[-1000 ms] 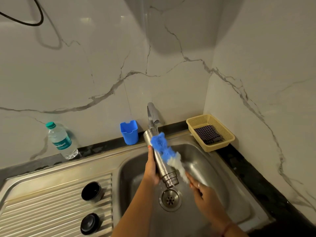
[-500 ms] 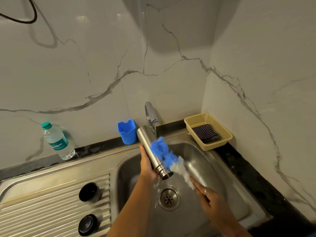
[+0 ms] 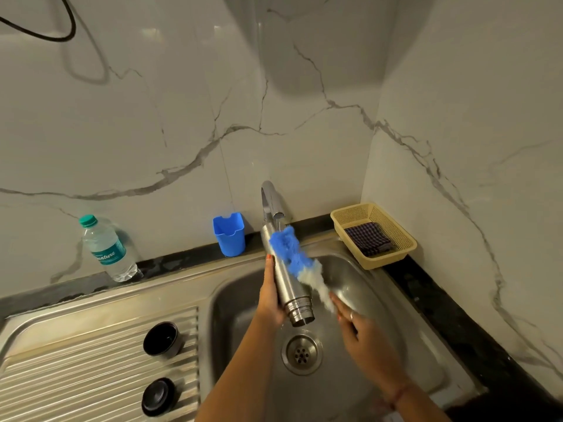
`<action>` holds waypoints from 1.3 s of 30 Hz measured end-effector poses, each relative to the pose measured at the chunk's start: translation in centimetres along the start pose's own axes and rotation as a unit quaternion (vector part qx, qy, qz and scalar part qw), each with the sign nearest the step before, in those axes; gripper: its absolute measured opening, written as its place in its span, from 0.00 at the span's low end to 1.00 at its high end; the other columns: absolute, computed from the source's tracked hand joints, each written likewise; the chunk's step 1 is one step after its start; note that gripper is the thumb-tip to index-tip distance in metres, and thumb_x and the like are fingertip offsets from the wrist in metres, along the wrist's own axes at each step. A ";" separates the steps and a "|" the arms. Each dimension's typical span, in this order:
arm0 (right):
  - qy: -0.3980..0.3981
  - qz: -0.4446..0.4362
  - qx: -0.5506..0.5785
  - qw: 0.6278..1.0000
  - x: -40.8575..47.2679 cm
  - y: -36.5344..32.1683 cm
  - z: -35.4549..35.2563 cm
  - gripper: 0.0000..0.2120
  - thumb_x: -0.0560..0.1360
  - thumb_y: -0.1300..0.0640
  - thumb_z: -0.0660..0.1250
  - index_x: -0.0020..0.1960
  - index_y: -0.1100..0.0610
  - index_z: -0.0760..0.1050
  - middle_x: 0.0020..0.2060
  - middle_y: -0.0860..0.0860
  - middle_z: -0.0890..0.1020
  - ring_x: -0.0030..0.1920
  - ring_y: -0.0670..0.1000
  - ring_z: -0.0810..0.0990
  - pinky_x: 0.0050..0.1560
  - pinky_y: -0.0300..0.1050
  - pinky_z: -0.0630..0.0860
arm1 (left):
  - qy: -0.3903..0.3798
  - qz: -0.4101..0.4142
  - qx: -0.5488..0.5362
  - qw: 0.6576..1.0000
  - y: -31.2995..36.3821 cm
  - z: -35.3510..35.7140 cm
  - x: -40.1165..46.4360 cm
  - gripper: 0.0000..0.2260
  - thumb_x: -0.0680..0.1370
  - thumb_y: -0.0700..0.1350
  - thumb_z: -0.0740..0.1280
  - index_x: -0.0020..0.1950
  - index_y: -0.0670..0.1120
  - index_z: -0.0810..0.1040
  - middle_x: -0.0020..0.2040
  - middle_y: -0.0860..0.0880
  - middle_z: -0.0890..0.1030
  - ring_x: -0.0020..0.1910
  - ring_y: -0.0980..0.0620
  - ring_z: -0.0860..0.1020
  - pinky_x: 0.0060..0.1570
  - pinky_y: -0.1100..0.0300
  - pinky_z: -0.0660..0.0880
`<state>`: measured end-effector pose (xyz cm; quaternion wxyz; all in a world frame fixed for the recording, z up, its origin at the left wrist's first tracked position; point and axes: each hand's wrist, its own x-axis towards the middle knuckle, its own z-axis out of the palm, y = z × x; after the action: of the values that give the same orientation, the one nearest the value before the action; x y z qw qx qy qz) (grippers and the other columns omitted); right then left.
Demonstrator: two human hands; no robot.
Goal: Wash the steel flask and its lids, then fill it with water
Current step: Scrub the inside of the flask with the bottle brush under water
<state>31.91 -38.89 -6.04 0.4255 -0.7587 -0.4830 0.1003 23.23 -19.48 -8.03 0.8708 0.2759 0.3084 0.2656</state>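
My left hand (image 3: 269, 295) grips the steel flask (image 3: 285, 280) over the sink basin, tilted with its open threaded mouth down toward the drain and its base up under the tap (image 3: 269, 197). My right hand (image 3: 355, 327) holds the handle end of a blue and white bottle brush (image 3: 294, 257), whose bristles lie against the flask's outer side. Two black lids (image 3: 161, 338) (image 3: 158, 395) stand on the ribbed drainboard at the left.
The steel sink (image 3: 374, 300) has a round drain (image 3: 301, 354) below the flask. A blue cup (image 3: 229, 234) and a plastic water bottle (image 3: 106, 249) stand by the marble wall. A yellow basket (image 3: 396, 255) holding a dark cloth sits at the back right corner.
The brush has slid back up along the flask's side toward its base. The flask is tipped a little lower over the drain, and my right hand has shifted with the brush handle.
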 end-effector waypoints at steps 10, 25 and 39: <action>-0.015 -0.033 0.020 0.999 -3.4 1.2 0.7 0.19 0.80 0.43 0.58 0.70 0.36 0.65 0.36 0.47 0.83 0.31 0.42 0.78 0.34 0.35 0.73 | 0.010 -0.012 0.004 1.000 0.8 -0.6 0.3 0.33 0.75 0.69 0.60 0.69 0.46 0.74 0.58 0.39 0.83 0.55 0.39 0.82 0.62 0.41 0.74; 0.006 -0.005 -0.024 1.000 0.6 -0.7 1.5 0.24 0.79 0.60 0.62 0.71 0.40 0.64 0.33 0.40 0.79 0.31 0.36 0.76 0.32 0.24 0.66 | 0.007 -0.032 0.037 0.999 -0.4 -0.8 -0.9 0.30 0.77 0.67 0.60 0.67 0.45 0.75 0.58 0.37 0.82 0.50 0.40 0.83 0.53 0.45 0.79; -0.040 0.010 -0.141 0.989 -0.1 -1.1 1.4 0.29 0.78 0.59 0.62 0.73 0.38 0.57 0.28 0.42 0.66 0.25 0.41 0.65 0.25 0.30 0.62 | 0.020 -0.056 0.095 0.994 -1.8 -2.4 -1.1 0.35 0.74 0.70 0.60 0.66 0.44 0.77 0.57 0.36 0.82 0.48 0.41 0.82 0.53 0.48 0.79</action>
<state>30.32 -38.05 -6.12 0.2941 -0.8111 -0.5013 0.0657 21.37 -20.71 -10.35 0.8478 0.3347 0.3641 0.1915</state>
